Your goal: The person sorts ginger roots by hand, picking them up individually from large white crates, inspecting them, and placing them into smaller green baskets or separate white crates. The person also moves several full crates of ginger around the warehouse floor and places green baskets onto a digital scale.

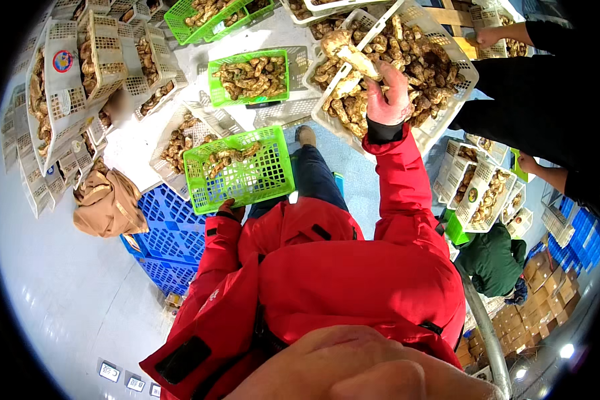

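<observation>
My right hand [391, 97] is closed around the stem of a large brown-and-cream mushroom [343, 51], its thick cap pointing up and left. It hovers over a big white plastic crate [465, 80] heaped with similar mushrooms [440, 63]. My left hand [231, 209] grips the near edge of a green slotted basket [273, 175], which tilts in front of my waist. Several mushrooms [232, 157] lie along the far side of that basket. Part of the left hand's fingers is hidden by the basket rim.
Another green basket [288, 79] full of mushrooms and a white basket [163, 143] stand ahead. Blue crates [173, 230] with a brown jacket [111, 203] are left. Stacked white baskets [63, 100] rise far left. People in dark clothes [520, 110] stand right, beside more white baskets [490, 200].
</observation>
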The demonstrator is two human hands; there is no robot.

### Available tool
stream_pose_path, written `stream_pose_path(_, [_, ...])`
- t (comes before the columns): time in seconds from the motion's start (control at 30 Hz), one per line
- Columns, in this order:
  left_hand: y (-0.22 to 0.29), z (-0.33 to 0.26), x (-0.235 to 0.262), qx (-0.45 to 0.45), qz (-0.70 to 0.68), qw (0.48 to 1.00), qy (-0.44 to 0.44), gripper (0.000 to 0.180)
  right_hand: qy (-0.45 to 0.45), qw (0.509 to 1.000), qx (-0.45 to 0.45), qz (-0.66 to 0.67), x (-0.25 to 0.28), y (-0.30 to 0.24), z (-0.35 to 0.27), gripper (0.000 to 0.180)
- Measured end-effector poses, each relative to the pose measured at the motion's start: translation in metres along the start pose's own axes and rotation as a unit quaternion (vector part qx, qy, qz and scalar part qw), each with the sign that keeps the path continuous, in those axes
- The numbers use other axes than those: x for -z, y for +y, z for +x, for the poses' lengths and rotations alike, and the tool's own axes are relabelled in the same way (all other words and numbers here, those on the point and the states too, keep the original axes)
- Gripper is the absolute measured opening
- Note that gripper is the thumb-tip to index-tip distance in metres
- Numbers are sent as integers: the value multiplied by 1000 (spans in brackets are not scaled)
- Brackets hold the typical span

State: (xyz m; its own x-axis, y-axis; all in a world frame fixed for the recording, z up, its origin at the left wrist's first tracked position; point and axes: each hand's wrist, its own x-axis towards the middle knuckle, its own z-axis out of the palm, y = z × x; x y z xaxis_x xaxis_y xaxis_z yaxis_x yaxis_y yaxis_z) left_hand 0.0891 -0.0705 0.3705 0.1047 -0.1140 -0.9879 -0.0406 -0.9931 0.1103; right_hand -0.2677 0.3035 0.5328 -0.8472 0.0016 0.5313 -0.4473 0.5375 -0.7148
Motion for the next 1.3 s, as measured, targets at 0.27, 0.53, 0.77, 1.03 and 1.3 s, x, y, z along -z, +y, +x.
stream_pose_path(0.27, [3, 7, 3, 33, -12, 999, -42, 22, 99, 937, -293, 162, 3, 93, -71, 32])
stream_pose_path(0.53, [37, 84, 59, 24, 45, 990, -131, 24, -104, 940, -245, -213, 22, 125, -85, 34])
stream_pose_path(0.77, [2, 14, -6, 32, 75, 996, -29, 24, -186, 906, -167, -342, 14, 126, -58, 48])
stream_pose_path(1.03, [-13, -6, -8, -53, 91, 993, -49, 25, -187, 943, -177, -209, 8, 145, -59, 29])
stream_pose_path(1.3, [-8, 1, -4, -5, 50, 997, -51, 25, -244, 922, -109, -281, 8, 126, -47, 33])
